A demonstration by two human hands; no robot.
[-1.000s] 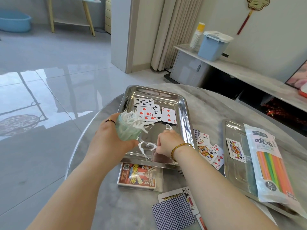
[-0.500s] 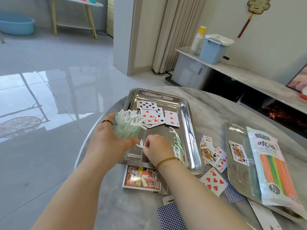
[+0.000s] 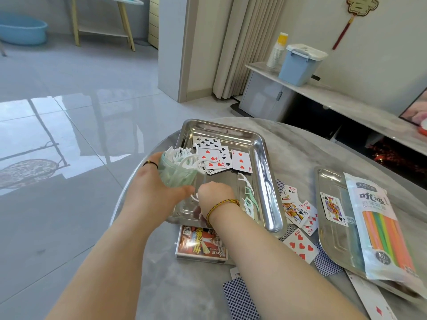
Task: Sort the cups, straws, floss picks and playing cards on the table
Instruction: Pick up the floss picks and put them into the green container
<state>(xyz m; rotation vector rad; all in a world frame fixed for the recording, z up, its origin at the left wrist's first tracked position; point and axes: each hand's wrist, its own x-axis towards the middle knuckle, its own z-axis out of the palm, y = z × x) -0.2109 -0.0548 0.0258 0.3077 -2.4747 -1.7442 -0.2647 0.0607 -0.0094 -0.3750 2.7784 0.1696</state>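
L hand (image 3: 152,192) grips a green cup (image 3: 178,174) stuffed w/ picks (image 3: 182,157), held over the tray's (image 3: 270,204) left side. R hand (image 3: 216,195) is curled, knuckles up, at the tray's near end; a white pick sticks out beside it, but the fingertips are hidden, so can't tell if it's gripped. More loose picks (image 3: 248,199) lie by the right rim, cards (image 3: 217,158) at the far end. Straw pack (image 3: 379,227) lies on a 2nd tray (image 3: 328,236) on the desk (image 3: 300,144).

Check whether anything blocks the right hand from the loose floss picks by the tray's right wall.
Nothing visible. The floss picks lie bare on the tray floor right of the right hand; the playing cards sit farther back.
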